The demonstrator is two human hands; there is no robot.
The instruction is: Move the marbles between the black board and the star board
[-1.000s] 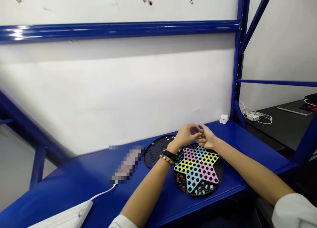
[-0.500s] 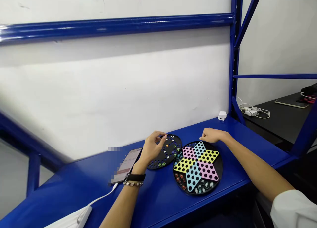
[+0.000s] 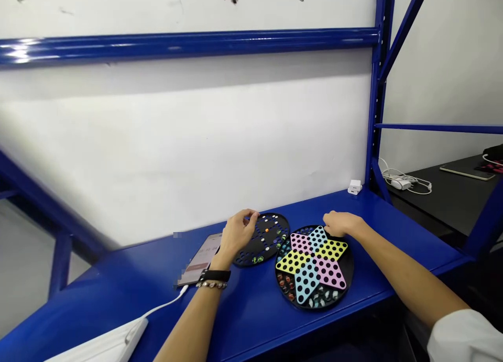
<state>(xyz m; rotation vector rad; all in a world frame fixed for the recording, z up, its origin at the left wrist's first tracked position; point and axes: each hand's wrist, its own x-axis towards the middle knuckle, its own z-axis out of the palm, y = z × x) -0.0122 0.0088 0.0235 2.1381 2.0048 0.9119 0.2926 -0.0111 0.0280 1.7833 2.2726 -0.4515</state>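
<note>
My left hand (image 3: 238,232), with a dark band and a beaded bracelet at the wrist, hovers over the left part of a round black board (image 3: 257,247). Its thumb and index finger come together in a pinch; anything between them is too small to make out. That board carries white pieces, an orange piece (image 3: 266,230) and several green marbles (image 3: 257,260). My right hand (image 3: 340,223) is closed at the far right rim of a Chinese checkers board (image 3: 314,260) with a coloured star; its fingertips are hidden. Red marbles (image 3: 286,284) and whitish marbles (image 3: 324,296) lie in the board's outer compartments.
A phone (image 3: 200,260) with a white cable (image 3: 165,303) lies on the blue table (image 3: 251,309), left of the boards. A white power strip (image 3: 102,346) is at the front left. White chargers (image 3: 354,187) stand by the blue rack post (image 3: 376,105).
My left hand has drawn slightly left, its thumb and index finger closing together. My right hand has shifted a little right and down at the board's rim. The camera view has tilted slightly.
</note>
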